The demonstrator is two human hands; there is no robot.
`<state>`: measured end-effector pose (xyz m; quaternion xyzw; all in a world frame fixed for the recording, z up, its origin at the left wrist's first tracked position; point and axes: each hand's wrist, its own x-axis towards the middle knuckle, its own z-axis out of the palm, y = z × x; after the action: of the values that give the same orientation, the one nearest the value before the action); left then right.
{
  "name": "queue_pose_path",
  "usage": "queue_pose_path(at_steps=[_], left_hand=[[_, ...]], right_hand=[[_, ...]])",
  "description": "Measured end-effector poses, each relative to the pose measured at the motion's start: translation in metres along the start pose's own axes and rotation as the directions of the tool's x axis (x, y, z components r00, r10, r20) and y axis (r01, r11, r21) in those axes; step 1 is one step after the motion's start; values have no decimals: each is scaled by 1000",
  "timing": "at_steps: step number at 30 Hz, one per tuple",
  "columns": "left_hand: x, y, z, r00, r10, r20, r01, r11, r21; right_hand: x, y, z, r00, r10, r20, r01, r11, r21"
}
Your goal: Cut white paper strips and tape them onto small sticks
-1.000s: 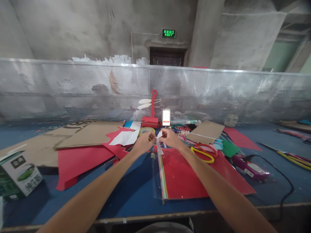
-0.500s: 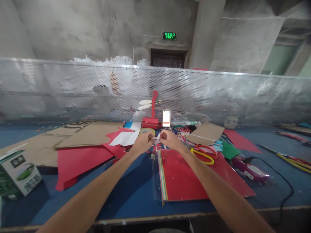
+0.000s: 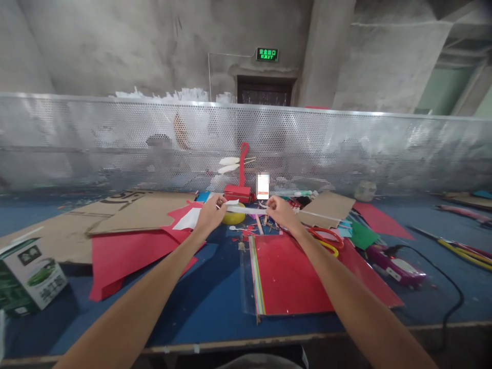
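Note:
A thin white strip [image 3: 248, 210] is stretched almost level between my two hands, above the table's middle. My left hand [image 3: 211, 211] pinches its left end, where a second white piece curls up beside the fingers. At the right end my right hand [image 3: 280, 211] has closed its fingertips on the strip. Whether it is paper or tape I cannot tell. Just below the strip lies a yellow tape roll [image 3: 233, 215]. A sheet of white paper [image 3: 187, 219] shows partly behind my left hand.
A pack of red sheets [image 3: 292, 277] lies in front, with red-and-yellow-handled scissors [image 3: 326, 241] by my right forearm. Cardboard [image 3: 142, 212] and red paper [image 3: 130, 259] cover the left. A milk carton [image 3: 34, 277], a lit phone [image 3: 263, 186] and a purple corded device [image 3: 397, 269] stand around.
My hands have moved apart, the left one leftward and the right one rightward. The white strip is now drawn out between them, and the tape roll shows more fully.

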<state>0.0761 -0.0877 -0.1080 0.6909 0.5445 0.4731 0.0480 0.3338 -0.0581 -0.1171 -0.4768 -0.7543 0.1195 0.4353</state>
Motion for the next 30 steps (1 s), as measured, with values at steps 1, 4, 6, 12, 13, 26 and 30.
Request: queue_pose_path(at_steps=[1,4,6,12,13,26,30], left_hand=[[2,-2,-1,1000,-6,-15,6,1000,-13],[6,-9,-3,998,-34,-46,32,999,-41],[7,-11,-5,998,-32,-45,30,998,-62],[6,0,-8,998,57,5,-56,995,-79],[5,2,-7,997,76,3,-76,994,-78],[-4,13,1,978,-19,209,129,840,-528],[-5,18,2,972,-84,220,205,760,-617]], right_hand=[[1,2,-2,1000,10,-26,-9,1000,6],[4,7,-9,993,33,-112,-25,997,68],[6,9,-12,987,54,-154,-28,985,169],[7,-4,-19,984,109,-139,-36,896,443],[7,-7,-20,984,114,-135,-37,879,475],[-14,-14,-9,808,9,590,-190,950,246],[-11,1,2,883,-47,467,-52,979,197]])
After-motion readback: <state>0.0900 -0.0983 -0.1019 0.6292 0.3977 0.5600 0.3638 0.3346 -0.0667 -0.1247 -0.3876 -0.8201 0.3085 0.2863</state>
